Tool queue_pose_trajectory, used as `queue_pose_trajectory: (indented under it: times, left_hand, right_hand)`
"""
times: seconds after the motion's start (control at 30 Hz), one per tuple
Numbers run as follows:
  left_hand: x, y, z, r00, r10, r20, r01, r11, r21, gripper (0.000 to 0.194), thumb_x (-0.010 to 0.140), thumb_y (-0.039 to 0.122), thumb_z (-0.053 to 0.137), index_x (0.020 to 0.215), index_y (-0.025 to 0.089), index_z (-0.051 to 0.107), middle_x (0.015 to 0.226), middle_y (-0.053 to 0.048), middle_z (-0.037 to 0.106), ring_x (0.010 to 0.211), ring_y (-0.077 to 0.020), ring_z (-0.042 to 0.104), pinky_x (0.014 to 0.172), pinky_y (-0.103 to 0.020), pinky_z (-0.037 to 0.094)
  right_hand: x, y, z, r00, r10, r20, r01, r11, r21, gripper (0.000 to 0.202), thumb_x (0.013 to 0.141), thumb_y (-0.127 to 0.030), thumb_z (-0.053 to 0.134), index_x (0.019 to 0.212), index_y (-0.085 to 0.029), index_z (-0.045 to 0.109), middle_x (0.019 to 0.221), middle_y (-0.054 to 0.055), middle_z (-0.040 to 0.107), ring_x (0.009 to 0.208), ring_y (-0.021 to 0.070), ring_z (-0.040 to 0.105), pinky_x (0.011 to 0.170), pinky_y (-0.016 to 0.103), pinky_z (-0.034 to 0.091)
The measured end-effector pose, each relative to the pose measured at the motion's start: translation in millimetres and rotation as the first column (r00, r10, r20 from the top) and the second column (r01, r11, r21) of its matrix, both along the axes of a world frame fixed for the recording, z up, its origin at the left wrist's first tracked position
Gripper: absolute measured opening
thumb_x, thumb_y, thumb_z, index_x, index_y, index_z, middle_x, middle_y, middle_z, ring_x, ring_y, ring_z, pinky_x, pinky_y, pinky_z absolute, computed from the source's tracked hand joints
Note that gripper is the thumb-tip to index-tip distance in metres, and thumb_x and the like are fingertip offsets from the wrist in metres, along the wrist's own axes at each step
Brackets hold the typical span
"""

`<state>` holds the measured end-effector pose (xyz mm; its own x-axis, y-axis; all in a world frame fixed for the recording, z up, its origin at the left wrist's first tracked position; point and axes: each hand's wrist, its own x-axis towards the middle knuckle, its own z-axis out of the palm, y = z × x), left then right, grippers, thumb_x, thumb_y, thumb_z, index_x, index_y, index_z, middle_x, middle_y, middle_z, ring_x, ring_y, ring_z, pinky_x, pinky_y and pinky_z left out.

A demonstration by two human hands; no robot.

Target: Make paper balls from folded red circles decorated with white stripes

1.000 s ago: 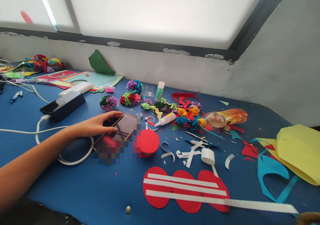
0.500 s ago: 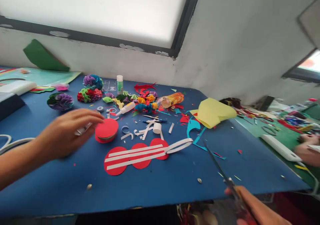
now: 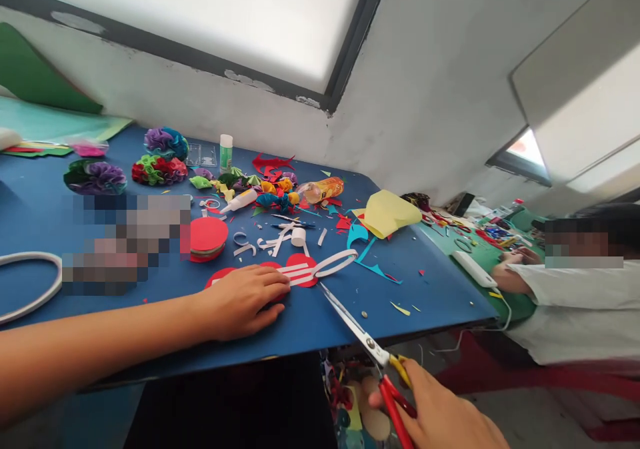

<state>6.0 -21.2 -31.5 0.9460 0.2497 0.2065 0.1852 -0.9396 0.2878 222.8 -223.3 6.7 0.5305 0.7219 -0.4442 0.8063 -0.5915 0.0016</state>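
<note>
My left hand lies flat, palm down, over the left part of a red scalloped paper piece with white strips on it, fingers slightly apart. From that piece's right end, a white paper loop sticks out. My right hand grips scissors by their red and yellow handles; the blades point at the right end of the red piece, a little apart. A stack of red paper discs sits behind my left hand.
Toward the wall are ruffled paper flowers, a glue stick, a glue bottle, an orange bottle, paper scraps and yellow paper. A person in white sits at a green table on the right.
My left hand has moved right and down onto the red piece. My right hand has brought the scissors left, near that piece's end. The view has turned right, showing the seated person.
</note>
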Motion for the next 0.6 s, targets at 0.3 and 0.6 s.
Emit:
queue_pose_trajectory:
  times: [0.3,0.6]
  left_hand:
    - [0,-3,0.3,1.0,-0.002,-0.012,0.002,1.0,0.029,0.032,0.09,0.025,0.041,0.116,0.016,0.057,0.124,-0.009,0.058,0.113,-0.0231,0.054,0.098,-0.038,0.043]
    - [1,-2,-0.3,1.0,-0.006,-0.025,0.007,1.0,0.02,0.032,0.089,0.025,0.042,0.116,0.017,0.057,0.125,-0.009,0.057,0.113,-0.0236,0.053,0.098,-0.039,0.043]
  right_hand:
    - [-14,11,-1.9,0.996,0.047,0.081,-0.051,0.998,0.04,0.032,0.087,-0.044,0.037,0.097,-0.022,0.057,0.082,0.012,0.072,0.082,0.037,0.068,0.067,0.044,0.047]
    - [-11,-1,-5.2,0.998,-0.027,0.06,0.028,1.0,-0.014,0.03,0.087,-0.045,0.034,0.09,-0.026,0.057,0.081,0.009,0.072,0.08,0.0342,0.068,0.065,0.042,0.047]
